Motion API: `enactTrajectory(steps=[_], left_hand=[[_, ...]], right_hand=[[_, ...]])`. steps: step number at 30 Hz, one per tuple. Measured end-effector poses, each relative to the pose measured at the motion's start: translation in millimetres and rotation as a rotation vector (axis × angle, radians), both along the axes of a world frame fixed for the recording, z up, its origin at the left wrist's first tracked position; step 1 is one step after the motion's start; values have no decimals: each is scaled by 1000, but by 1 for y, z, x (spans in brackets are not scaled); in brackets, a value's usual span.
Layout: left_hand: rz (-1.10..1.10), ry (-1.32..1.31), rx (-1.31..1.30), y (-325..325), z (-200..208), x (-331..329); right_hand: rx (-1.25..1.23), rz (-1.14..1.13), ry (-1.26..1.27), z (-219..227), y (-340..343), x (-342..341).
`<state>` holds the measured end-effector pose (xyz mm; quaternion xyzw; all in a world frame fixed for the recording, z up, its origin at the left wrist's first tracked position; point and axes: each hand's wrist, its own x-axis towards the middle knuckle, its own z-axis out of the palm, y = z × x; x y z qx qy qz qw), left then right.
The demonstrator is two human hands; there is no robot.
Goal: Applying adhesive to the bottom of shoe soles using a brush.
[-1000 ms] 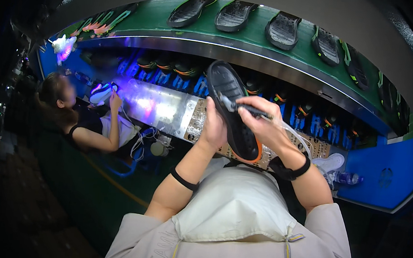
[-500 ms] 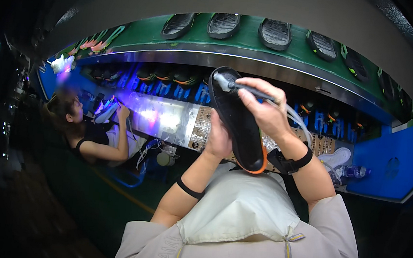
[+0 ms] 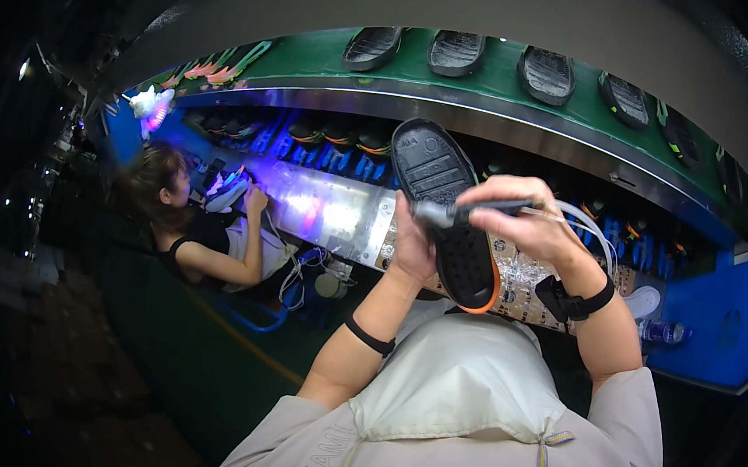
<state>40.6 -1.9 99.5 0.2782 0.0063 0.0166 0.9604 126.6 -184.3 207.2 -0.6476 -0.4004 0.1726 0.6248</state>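
A black shoe sole [image 3: 432, 161] with an orange edge at its lower end is held up in front of me, its ribbed and pitted face toward me. My left hand [image 3: 411, 249] is closed on the sole's left side. In my right hand [image 3: 523, 217] is a brush [image 3: 487, 207] with pale tubes [image 3: 590, 219] trailing behind it. The brush head, smeared by motion, lies across the sole's middle. Whether the bristles touch the sole, I cannot tell.
Several black soles [image 3: 546, 76] lie on a green belt [image 3: 500, 59] behind a metal ledge [image 3: 488, 120]. Dark shoes with blue supports stand below. A co-worker [image 3: 215, 239] sits at left holding a shoe. A bottle [image 3: 663, 332] and a white shoe-shaped piece [image 3: 644, 301] lie at right.
The brush has moved from the sole's upper end down to its middle. The sole has tilted so its face shows more fully. The whole view has shifted, with the surroundings now farther right.
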Motion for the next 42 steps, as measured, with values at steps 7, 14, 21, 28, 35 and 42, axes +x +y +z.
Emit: enactTrajectory(steps=[7, 14, 21, 28, 35, 42], left_hand=[[11, -73, -89, 19, 34, 20], [72, -94, -131, 37, 46, 22], [126, -266, -115, 54, 67, 31], [-7, -436, -133, 71, 81, 48], [-119, -356, 60, 71, 100, 61], [-139, -241, 462, 67, 108, 86]], right_hand=[[-11, 139, -361, 7, 7, -19], [-17, 119, -559, 13, 12, -40], [-42, 46, -435, 15, 8, -37], [-70, 48, -315, 24, 1, -31], [-45, 58, -418, 39, 0, -18], [-147, 308, -376, 41, -4, -5]])
